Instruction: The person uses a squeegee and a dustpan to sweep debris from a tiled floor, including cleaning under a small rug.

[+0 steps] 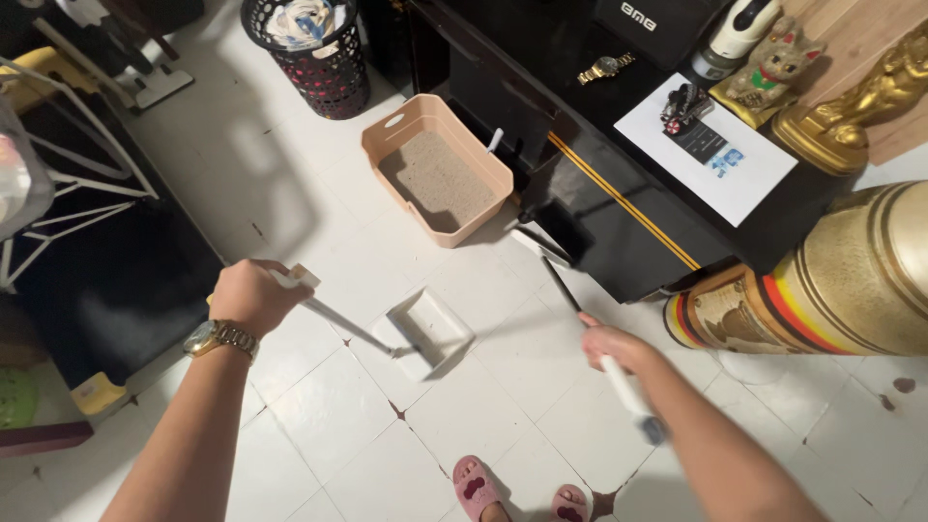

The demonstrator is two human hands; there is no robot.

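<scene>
The left hand [253, 295] has its fingers curled tight round the top of a long white handle, which slants down and to the right to a white dustpan [425, 332] resting flat on the tiled floor [329, 416], its open mouth turned toward the right. The right hand [615, 346] grips the pale shaft of a broom [580, 290], fingers closed about it; the shaft runs up and left toward what seems to be the brush head, dark against the black cabinet [619, 208] and hard to make out. So dustpan and broom lie between the two hands, the dustpan nearer the left. A peach litter tray [435, 174] sits beyond on the floor, with a black mesh bin [314, 53] farther off.
</scene>
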